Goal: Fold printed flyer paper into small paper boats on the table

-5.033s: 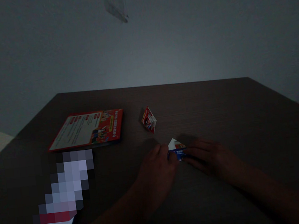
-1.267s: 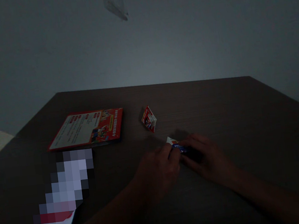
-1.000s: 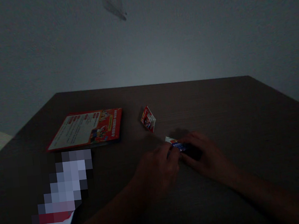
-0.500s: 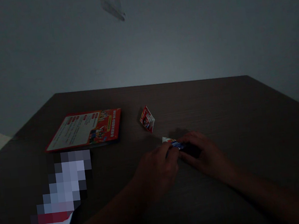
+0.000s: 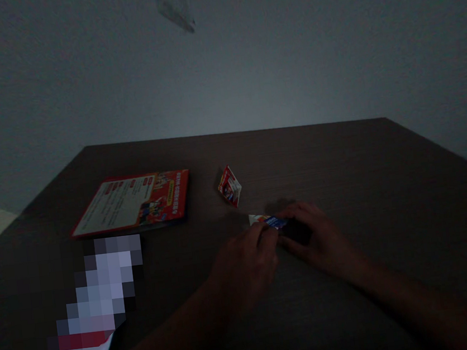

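Note:
A small piece of folded printed paper [image 5: 273, 222], blue and white with a touch of orange, is at the middle of the dark table. My left hand [image 5: 249, 260] is closed on its near left part, fingers bent over it. From the other side my right hand [image 5: 319, 238] grips the paper's right end between curled fingers and thumb. Both hands hide much of the paper. Just beyond them stands a small red and white folded paper piece [image 5: 230, 186], its top edge pointed, touched by neither hand.
Left on the dark wooden table [image 5: 299, 156] lies a stack of red and white printed leaflets [image 5: 135, 203]. In front of it, a bright blurred-out object [image 5: 103, 291] reaches toward my left forearm. Behind the table rises a grey wall [image 5: 247, 72].
The paper in my hands has shifted slightly left, showing a bit more of its white tip. My right fingers have moved a little; the other things stay put.

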The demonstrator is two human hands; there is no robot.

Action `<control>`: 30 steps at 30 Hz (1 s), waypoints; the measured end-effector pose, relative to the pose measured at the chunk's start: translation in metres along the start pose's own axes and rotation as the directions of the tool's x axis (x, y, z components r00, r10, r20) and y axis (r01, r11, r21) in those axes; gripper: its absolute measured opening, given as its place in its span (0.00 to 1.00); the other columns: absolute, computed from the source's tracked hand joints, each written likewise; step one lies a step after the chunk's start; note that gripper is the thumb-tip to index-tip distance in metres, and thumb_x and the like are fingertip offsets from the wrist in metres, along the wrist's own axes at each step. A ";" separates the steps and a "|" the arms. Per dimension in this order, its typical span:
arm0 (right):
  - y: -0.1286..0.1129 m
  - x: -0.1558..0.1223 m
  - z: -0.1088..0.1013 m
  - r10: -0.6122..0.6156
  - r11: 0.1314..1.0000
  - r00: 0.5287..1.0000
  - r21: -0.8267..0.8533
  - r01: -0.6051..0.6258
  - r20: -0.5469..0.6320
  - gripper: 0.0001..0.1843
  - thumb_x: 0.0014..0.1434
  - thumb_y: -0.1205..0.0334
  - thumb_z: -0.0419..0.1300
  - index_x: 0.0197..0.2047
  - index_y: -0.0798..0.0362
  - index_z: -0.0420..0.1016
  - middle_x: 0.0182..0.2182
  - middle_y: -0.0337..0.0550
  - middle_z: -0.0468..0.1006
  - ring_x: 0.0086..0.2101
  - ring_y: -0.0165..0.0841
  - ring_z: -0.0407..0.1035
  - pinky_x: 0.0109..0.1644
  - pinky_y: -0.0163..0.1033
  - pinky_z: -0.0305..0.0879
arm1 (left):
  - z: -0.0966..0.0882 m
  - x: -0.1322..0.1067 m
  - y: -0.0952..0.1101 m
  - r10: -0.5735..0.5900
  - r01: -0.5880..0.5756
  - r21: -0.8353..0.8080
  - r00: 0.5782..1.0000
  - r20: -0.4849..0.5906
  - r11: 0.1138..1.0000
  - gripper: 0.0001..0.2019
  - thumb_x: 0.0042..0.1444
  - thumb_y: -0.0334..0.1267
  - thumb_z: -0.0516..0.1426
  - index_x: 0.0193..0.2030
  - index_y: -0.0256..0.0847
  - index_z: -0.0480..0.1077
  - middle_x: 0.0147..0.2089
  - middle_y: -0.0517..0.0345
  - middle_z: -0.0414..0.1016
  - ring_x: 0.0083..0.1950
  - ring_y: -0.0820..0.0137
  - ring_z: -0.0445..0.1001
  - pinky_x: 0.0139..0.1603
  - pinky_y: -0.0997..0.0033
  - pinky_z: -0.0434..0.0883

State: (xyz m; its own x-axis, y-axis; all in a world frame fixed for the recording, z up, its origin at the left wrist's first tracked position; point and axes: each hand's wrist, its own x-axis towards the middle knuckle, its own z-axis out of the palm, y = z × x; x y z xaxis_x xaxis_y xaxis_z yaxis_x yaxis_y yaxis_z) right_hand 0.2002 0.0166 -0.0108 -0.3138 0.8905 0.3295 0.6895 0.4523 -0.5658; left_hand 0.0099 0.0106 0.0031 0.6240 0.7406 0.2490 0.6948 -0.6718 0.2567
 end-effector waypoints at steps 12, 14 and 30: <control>0.002 0.001 0.002 0.012 1.000 1.000 -0.004 -0.012 -0.013 0.15 0.54 0.61 0.62 0.46 0.47 0.69 0.42 0.45 0.73 0.45 0.42 0.67 0.49 0.52 0.63 | 0.003 -0.002 -0.001 0.001 -0.003 -0.048 0.999 -0.055 0.999 0.15 0.58 0.29 0.50 0.51 0.37 0.64 0.54 0.49 0.69 0.48 0.64 0.74 0.45 0.63 0.77; 0.003 0.001 0.002 0.018 1.000 1.000 -0.004 -0.019 -0.015 0.17 0.53 0.62 0.63 0.47 0.47 0.68 0.43 0.46 0.72 0.46 0.42 0.66 0.49 0.52 0.63 | 0.003 -0.001 0.000 0.002 -0.005 -0.047 0.998 -0.063 0.999 0.16 0.57 0.29 0.50 0.53 0.36 0.63 0.54 0.49 0.69 0.48 0.64 0.74 0.44 0.62 0.77; 0.003 0.000 0.004 0.076 0.995 0.994 0.068 -0.071 -0.076 0.25 0.53 0.62 0.61 0.55 0.47 0.62 0.49 0.47 0.72 0.49 0.42 0.67 0.53 0.53 0.64 | 0.004 -0.003 0.003 -0.033 0.021 -0.115 0.994 -0.103 0.993 0.19 0.55 0.29 0.51 0.55 0.38 0.60 0.54 0.48 0.68 0.45 0.64 0.74 0.41 0.63 0.77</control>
State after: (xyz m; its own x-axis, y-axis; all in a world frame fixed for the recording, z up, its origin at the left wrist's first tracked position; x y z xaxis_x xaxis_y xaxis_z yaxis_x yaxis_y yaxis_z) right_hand 0.1995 0.0185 -0.0151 -0.2097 0.9158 0.3424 0.6639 0.3905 -0.6378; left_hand 0.0115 0.0058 -0.0003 0.5612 0.7569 0.3350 0.6617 -0.6534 0.3678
